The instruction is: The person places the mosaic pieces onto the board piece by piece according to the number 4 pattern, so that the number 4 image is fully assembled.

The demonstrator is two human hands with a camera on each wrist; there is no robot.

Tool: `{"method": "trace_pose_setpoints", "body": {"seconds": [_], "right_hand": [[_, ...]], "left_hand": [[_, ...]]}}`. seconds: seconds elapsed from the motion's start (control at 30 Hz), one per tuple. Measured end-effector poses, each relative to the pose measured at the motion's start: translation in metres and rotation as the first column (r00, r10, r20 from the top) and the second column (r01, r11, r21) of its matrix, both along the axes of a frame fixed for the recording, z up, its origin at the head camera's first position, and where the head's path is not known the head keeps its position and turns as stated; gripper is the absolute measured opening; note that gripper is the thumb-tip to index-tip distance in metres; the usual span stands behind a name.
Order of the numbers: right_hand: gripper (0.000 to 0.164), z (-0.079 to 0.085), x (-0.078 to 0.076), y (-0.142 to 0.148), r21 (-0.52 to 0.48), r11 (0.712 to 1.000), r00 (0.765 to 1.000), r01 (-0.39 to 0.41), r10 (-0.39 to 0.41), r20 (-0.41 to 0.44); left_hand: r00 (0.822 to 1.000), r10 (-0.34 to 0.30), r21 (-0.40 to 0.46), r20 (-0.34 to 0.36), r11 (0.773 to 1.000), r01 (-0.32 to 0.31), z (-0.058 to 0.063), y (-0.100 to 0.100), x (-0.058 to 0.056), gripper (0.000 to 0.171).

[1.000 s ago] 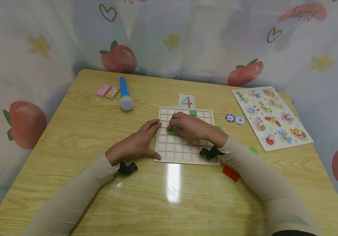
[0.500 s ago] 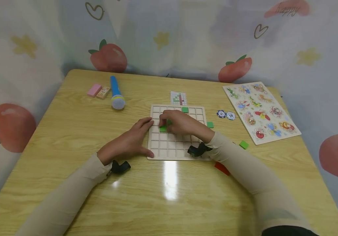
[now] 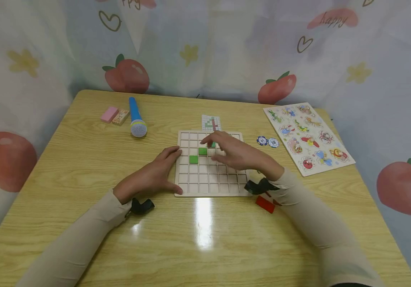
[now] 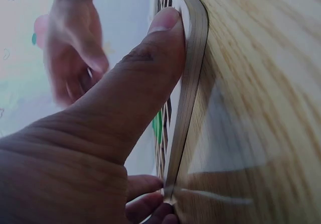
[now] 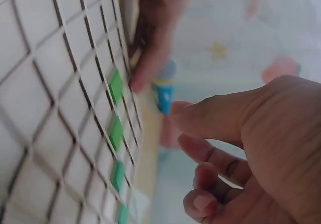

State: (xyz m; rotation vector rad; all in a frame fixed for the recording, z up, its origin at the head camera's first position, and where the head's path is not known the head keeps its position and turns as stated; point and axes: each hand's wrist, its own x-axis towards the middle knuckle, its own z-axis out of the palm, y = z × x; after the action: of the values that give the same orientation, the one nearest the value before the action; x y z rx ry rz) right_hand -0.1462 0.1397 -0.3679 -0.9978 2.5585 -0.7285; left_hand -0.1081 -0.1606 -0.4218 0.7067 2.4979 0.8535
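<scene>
A square wooden grid board (image 3: 205, 190) lies mid-table, its cells framed by thin strips. Green square tiles (image 3: 193, 159) sit in its cells in a diagonal line; the right wrist view shows several, the nearest tile (image 5: 116, 87) close to the left hand. Along the board's left edge rests my left hand (image 3: 155, 172), thumb (image 4: 163, 25) on the front corner and fingers farther up the side. My right hand (image 3: 239, 151) hovers over the board with fingers loosely bent. Nothing shows between its thumb and fingertips (image 5: 203, 203). It covers part of the grid's upper right.
Behind the board lies a small pattern card (image 3: 211, 122). Red tiles (image 3: 264, 204) lie at its front right, poker chips (image 3: 273, 142) to the right. Farther right is an insect puzzle board (image 3: 307, 137). A toy microphone (image 3: 136, 117) and a pink block (image 3: 109, 114) stand back left.
My right hand has drawn back and lifted from the green tile at the grid's left, uncovering tiles in the diagonal. My left hand stays on the board's edge. The head view has shifted.
</scene>
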Motion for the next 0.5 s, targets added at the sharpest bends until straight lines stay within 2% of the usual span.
{"method": "trace_pose_setpoints", "body": {"seconds": [0.1,0.23,0.37,0.5], "right_hand": [[0.039,0.010,0.013,0.045,-0.042,0.997,0.991,0.072,-0.076,-0.114],[0.028,0.010,0.030,0.102,-0.059,0.981,0.955,0.184,-0.192,-0.224],[0.022,-0.008,0.043,0.143,-0.059,0.964,0.937,0.259,-0.265,-0.228],[0.023,-0.034,0.044,0.158,-0.066,0.950,0.928,0.304,-0.311,-0.207]], "left_hand": [[1.000,0.005,-0.003,0.010,1.000,-0.005,0.001,0.002,0.002,0.130],[1.000,0.006,-0.016,0.006,1.000,-0.006,0.001,0.002,0.001,0.130],[1.000,0.009,-0.023,0.008,1.000,-0.008,0.000,0.002,0.001,0.131],[1.000,0.012,-0.018,0.010,1.000,-0.012,0.000,0.003,0.001,0.132]]}}
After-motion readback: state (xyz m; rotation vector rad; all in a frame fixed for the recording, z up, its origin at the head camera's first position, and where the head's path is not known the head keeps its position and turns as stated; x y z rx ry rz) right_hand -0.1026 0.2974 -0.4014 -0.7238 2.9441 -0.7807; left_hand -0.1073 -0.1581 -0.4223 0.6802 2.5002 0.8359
